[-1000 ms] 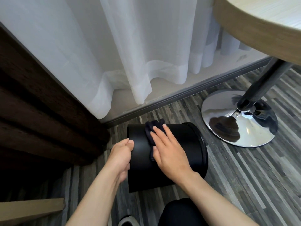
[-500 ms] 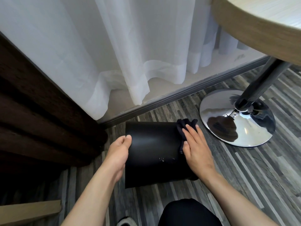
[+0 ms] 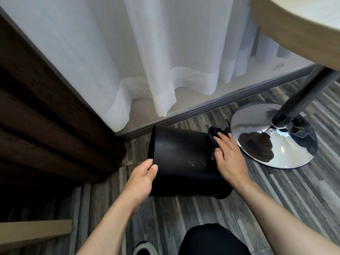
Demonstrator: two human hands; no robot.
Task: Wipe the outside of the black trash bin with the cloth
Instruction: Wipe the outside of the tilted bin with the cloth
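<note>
The black trash bin (image 3: 179,159) lies on its side on the grey wood floor, its base end to the left. A few pale specks show on its wall low in the middle. My left hand (image 3: 142,178) grips the edge of the left end, thumb on the wall. My right hand (image 3: 229,157) lies flat on the right part of the bin and presses a dark cloth (image 3: 214,137) against it. Most of the cloth is hidden under my palm.
The chrome round base (image 3: 287,155) and dark pole (image 3: 301,94) of a table stand just right of the bin, the wooden tabletop (image 3: 301,30) overhead. White curtains (image 3: 147,61) hang behind. A dark brown curtain (image 3: 46,115) is at left. My knee (image 3: 211,240) is below.
My right hand has slid the cloth from the middle of the bin to its right end. The bin has tilted, and my left hand has closed its grip on the left edge.
</note>
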